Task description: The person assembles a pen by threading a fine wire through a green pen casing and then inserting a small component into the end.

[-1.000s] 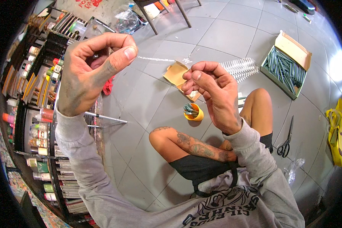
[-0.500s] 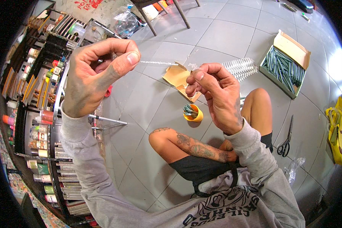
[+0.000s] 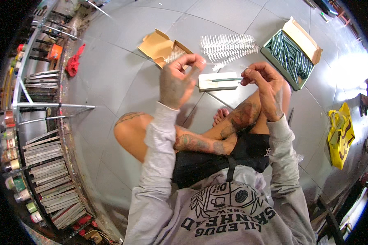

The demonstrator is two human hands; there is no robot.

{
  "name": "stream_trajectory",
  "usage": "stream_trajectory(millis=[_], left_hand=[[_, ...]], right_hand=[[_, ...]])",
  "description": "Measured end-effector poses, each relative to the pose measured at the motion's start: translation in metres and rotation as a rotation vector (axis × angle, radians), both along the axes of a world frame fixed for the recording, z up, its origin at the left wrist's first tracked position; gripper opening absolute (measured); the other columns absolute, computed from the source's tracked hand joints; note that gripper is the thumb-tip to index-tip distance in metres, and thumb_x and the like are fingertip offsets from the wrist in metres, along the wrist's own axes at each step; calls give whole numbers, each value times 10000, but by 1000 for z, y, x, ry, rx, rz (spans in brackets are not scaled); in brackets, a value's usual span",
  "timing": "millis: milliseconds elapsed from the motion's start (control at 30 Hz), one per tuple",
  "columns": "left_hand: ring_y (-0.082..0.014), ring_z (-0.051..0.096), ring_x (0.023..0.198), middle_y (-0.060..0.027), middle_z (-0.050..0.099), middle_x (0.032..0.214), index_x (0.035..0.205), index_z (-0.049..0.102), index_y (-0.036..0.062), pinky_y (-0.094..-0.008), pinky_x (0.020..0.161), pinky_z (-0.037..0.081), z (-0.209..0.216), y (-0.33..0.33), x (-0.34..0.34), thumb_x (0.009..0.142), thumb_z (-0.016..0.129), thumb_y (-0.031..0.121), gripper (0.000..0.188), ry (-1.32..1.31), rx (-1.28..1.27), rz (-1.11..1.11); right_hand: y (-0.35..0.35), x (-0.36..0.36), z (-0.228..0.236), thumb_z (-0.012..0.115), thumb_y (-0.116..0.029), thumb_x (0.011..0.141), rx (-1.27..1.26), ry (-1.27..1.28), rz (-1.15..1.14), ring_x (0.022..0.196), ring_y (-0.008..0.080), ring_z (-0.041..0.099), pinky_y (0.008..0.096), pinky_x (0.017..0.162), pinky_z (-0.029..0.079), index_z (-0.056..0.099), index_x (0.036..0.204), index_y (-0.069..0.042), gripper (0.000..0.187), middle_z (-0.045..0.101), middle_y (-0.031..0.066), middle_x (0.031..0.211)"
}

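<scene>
My left hand (image 3: 178,83) is raised with thumb and forefinger pinched together on one end of a clear plastic strip (image 3: 209,63). Its middle is so see-through that it only faintly shows. Across from it, my right hand (image 3: 265,83) pinches the other end, its fingers curled. Below the gap between them lies a small white block (image 3: 208,85) on the floor. A dark green pencil-like stick (image 3: 227,79) shows over the block, its right end close to my right fingertips; I cannot tell whether they touch it.
Beyond my hands lie rows of clear plastic pieces (image 3: 229,47) and an opened cardboard box (image 3: 157,47). To the right stand a box of dark green sticks (image 3: 292,57) and a yellow bag (image 3: 340,134). A shelf with paint jars and stacked frames (image 3: 53,179) lines the left.
My view has tilted down and shifted. Both hands have come lower and farther in front of me, still pinching. The white block and green stick now show; the orange cup no longer does.
</scene>
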State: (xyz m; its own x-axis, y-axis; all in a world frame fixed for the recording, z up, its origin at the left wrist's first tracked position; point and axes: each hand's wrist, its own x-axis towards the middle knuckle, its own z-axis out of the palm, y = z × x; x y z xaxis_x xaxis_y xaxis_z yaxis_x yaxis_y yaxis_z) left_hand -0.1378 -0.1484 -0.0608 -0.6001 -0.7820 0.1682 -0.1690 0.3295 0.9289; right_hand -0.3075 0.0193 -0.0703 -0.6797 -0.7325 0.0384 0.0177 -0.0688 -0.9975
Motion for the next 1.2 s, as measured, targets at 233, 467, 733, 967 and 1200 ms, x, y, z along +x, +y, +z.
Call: stream_trajectory(millis=[233,467,733,967,1200], left_hand=[[-237,689,709,-75,733,793,947,758,77,-361,691,521,-127,28,-39,864,712,385,322,-305,108,133],[-325,630,894,-78,709,880,952,751,102,-446,840,494,-174,28,-74,885,676,338,257,-537,84,206],[-212,666,721,-115,708,891,951,752,52,-366,667,511,-210,33,-75,904,690,431,388,-552,178,280],[-157,597,542,-81,688,712,968,743,27,-326,548,468,-221,33,-77,907,684,447,428,-511,-9,271],[-102,564,509,-19,604,555,990,752,18,-289,513,436,-217,23,-82,864,727,469,469,-574,235,292]], right_hand=[[3,-22,-125,597,-138,883,271,-135,-158,725,163,654,304,679,525,661,902,-1,152,684,82,786],[-2,-27,-201,615,-74,904,391,-69,-286,689,131,646,268,643,533,633,874,12,94,660,60,768],[-15,-29,-231,623,-71,882,491,83,-351,751,174,629,291,695,524,625,863,0,73,645,82,878],[-23,-35,-220,646,-63,834,385,204,-359,873,255,628,351,774,519,638,886,-22,67,635,122,972],[-25,-39,-237,690,-87,798,400,97,-399,871,227,625,339,763,524,650,838,-16,91,628,103,969]])
